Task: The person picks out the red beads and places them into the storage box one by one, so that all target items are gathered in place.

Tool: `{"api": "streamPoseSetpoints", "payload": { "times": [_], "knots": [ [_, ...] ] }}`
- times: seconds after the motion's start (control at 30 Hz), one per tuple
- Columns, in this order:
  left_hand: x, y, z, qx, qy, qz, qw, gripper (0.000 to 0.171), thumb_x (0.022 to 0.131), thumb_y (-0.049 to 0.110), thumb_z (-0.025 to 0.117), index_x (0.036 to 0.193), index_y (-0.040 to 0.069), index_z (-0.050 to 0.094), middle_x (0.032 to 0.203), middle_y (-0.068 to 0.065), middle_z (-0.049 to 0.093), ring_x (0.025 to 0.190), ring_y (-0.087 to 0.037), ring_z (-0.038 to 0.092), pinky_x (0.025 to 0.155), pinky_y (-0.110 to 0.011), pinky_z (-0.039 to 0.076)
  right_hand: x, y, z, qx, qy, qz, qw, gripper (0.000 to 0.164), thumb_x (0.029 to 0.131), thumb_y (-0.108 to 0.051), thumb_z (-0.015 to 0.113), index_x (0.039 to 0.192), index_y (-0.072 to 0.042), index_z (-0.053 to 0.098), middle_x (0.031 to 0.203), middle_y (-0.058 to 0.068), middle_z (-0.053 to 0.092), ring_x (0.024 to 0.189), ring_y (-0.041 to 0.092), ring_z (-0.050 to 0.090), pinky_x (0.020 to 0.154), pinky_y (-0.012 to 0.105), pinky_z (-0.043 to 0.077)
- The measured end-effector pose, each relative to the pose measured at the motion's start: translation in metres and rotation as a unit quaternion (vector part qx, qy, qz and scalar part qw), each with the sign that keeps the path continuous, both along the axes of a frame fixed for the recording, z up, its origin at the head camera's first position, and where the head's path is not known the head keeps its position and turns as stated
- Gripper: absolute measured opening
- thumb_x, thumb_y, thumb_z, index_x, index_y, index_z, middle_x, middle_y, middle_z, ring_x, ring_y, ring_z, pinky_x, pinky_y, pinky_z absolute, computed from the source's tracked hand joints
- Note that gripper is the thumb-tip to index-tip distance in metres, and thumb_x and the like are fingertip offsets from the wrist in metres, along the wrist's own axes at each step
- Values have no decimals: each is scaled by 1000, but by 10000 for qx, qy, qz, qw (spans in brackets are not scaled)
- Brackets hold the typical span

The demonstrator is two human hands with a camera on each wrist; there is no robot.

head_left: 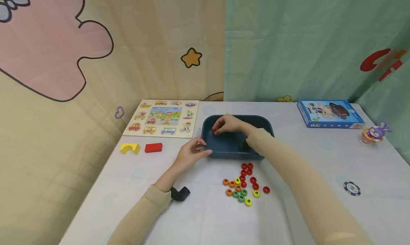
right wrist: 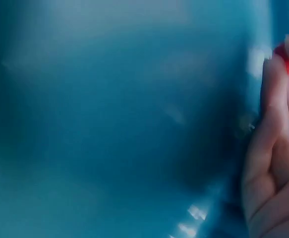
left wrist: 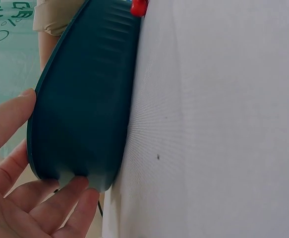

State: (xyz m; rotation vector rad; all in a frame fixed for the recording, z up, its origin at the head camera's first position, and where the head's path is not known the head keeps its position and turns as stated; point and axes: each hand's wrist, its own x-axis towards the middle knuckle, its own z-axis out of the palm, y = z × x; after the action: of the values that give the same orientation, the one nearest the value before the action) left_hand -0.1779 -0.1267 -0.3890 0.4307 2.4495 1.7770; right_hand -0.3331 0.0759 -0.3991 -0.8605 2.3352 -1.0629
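A red bead (head_left: 214, 131) is pinched between the thumb and fingertips of my right hand (head_left: 228, 124), which reaches down inside the dark blue bin (head_left: 237, 155). The right wrist view shows the same red bead (right wrist: 286, 59) at the fingertips, with the blurred bin wall around it. My left hand (head_left: 191, 153) rests at the bin's left front corner. Its thumb (left wrist: 24, 101) touches the rim, while the loosely extended fingers lie against the outer end wall. In front of the bin, several loose beads, red (head_left: 249, 172), orange (head_left: 232, 184), green (head_left: 241, 198) and yellow (head_left: 256, 193), lie on the white table.
Left of the bin lie a wooden picture puzzle (head_left: 166, 117), a yellow arch block (head_left: 130, 148) and a red block (head_left: 153, 147). On the right are a blue box (head_left: 331, 114), a purple figurine (head_left: 375, 133) and a poker chip (head_left: 352, 188). Curtains hang behind the table.
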Motion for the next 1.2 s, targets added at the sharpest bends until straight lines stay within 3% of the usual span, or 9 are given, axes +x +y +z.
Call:
{"api": "streamPoseSetpoints", "payload": {
  "times": [0.27, 0.43, 0.57, 0.73, 0.8, 0.87, 1.0, 1.1, 1.2],
  "knots": [
    [0, 2, -1, 1, 11, 60, 10000, 36, 78, 16, 69, 102, -5, 52, 133, -19, 39, 116, -27, 45, 90, -45, 40, -3, -1, -8, 449, 561, 54, 9974, 22, 76, -22, 71, 94, -11, 67, 89, 0, 65, 82, 14, 59, 74, 28, 48],
    [1, 2, -3, -21, -55, 35, 10000, 37, 79, 18, 69, 103, -5, 52, 134, -19, 39, 116, -27, 45, 92, -44, 40, 7, -2, 0, 1140, 1011, -39, 9883, 26, 78, -21, 69, 102, -11, 66, 98, 0, 64, 90, 15, 56, 81, 32, 45],
    [2, 2, -3, -81, -89, 102, 9999, 37, 78, 18, 69, 103, -4, 52, 135, -18, 38, 116, -28, 45, 92, -45, 39, 24, 4, 36, 993, 1321, 220, 9860, 31, 80, -24, 66, 109, -12, 63, 104, 0, 61, 86, 13, 58, 76, 30, 47],
    [1, 2, 0, -83, -8, 198, 9998, 35, 78, 18, 69, 102, -1, 53, 135, -16, 38, 116, -28, 45, 92, -44, 40, 60, 26, 105, -153, 1317, 384, 9904, 31, 82, -27, 64, 110, -14, 61, 104, 0, 62, 82, 11, 60, 74, 31, 49],
    [0, 0, 0, -52, 6, 193, 9998, 34, 78, 18, 69, 102, -1, 53, 136, -16, 38, 117, -28, 44, 91, -44, 40, 78, 39, 121, -499, 1332, 535, 9884, 30, 82, -27, 64, 109, -14, 62, 103, -2, 62, 82, 10, 60, 75, 33, 49],
    [0, 0, 0, -42, 13, 203, 9998, 34, 78, 17, 69, 102, -1, 53, 136, -16, 37, 117, -27, 44, 91, -43, 41, 97, 52, 127, -693, 1317, 760, 9859, 30, 82, -25, 64, 109, -13, 61, 104, -3, 62, 83, 11, 59, 75, 33, 49],
    [0, -1, -1, -19, 26, 230, 9997, 34, 78, 16, 70, 101, -3, 53, 137, -17, 35, 117, -27, 44, 90, -42, 41, 131, 82, 111, -720, 924, 1143, 9865, 26, 83, -22, 64, 108, -14, 60, 102, -6, 61, 85, 11, 58, 73, 32, 50],
    [-1, -1, -4, -35, 57, 206, 9998, 36, 77, 17, 70, 102, -3, 53, 136, -17, 37, 117, -27, 44, 90, -43, 41, 151, 107, 83, -680, 464, 1242, 9888, 24, 84, -20, 63, 107, -14, 60, 99, -4, 61, 83, 12, 58, 70, 31, 51],
    [-8, -3, -14, -41, 60, 175, 9998, 39, 76, 23, 72, 103, 1, 54, 135, -15, 39, 116, -26, 45, 91, -42, 41, 165, 130, 51, -713, 30, 1176, 9905, 24, 83, -14, 64, 106, -10, 59, 98, 4, 61, 81, 14, 59, 67, 31, 51]
  ]
}}
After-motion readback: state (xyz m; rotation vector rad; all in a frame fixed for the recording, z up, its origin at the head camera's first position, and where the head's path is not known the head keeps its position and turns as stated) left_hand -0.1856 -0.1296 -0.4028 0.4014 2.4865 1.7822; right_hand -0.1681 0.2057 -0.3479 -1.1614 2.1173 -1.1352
